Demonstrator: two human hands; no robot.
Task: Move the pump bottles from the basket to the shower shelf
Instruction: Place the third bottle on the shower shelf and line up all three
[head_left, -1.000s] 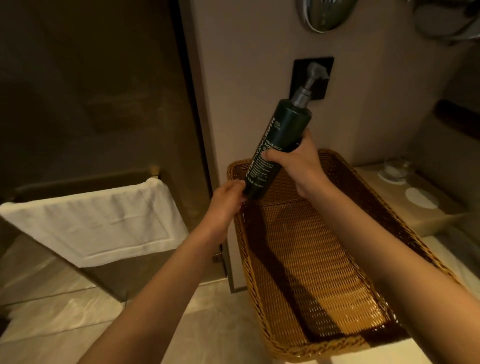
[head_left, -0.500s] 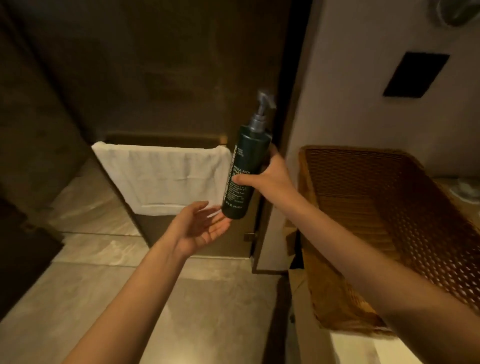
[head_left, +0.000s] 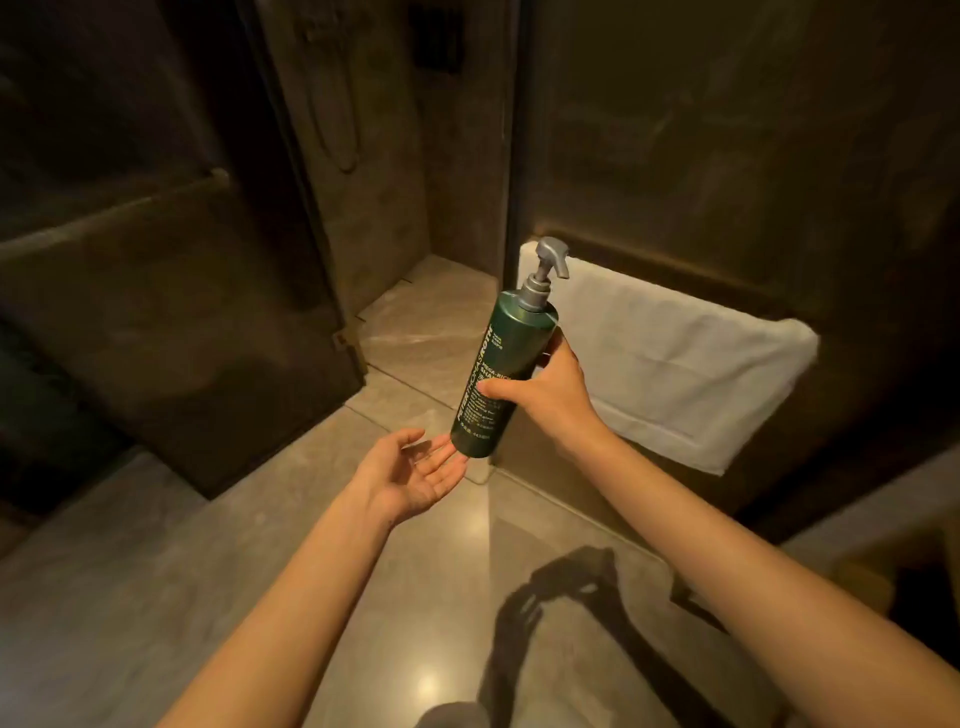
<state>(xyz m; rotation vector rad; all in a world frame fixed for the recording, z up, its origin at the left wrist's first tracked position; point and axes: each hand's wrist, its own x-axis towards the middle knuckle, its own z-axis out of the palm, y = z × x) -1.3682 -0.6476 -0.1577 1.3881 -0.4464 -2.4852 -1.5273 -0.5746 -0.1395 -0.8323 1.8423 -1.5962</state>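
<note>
A dark green pump bottle (head_left: 501, 364) with a grey pump head is held nearly upright in mid-air, tilted slightly right, over the tiled floor. My right hand (head_left: 545, 392) grips its lower body from the right side. My left hand (head_left: 415, 475) lies palm up with fingers spread just below and left of the bottle's base, holding nothing. The basket and the shower shelf are out of view.
A white towel (head_left: 675, 364) hangs over a low ledge to the right, behind the bottle. An open glass shower door (head_left: 171, 332) stands at the left, with the dim shower stall floor (head_left: 415, 322) beyond. Glossy stone floor (head_left: 363, 597) lies below my arms.
The view has swung left, away from the wicker basket, which has left the frame. The bottle went with my right hand; my left hand let go of its base and now lies open beneath it.
</note>
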